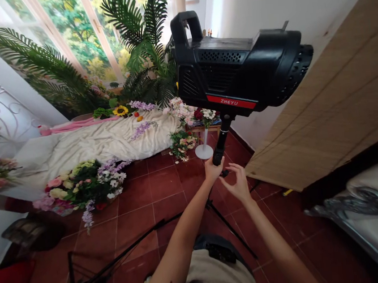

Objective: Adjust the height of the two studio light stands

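A black studio light (225,72) with a red ZHEYU label sits on top of a black light stand (223,138). My left hand (213,170) is wrapped around the stand's pole below the light. Just to its right, my right hand (238,182) has its fingers apart beside a dark knob (225,173) on the pole. Whether a fingertip touches the knob I cannot tell. Below my hands, the stand's legs (234,231) spread over the red tiles.
A bed (108,141) with cream bedding and flowers lies at the left, a flower bouquet (78,184) before it. Another black stand (120,257) crosses the lower left. A bamboo screen (322,91) hangs right, above an ornate silver-framed seat (361,204). Palm fronds (144,38) rise by the window.
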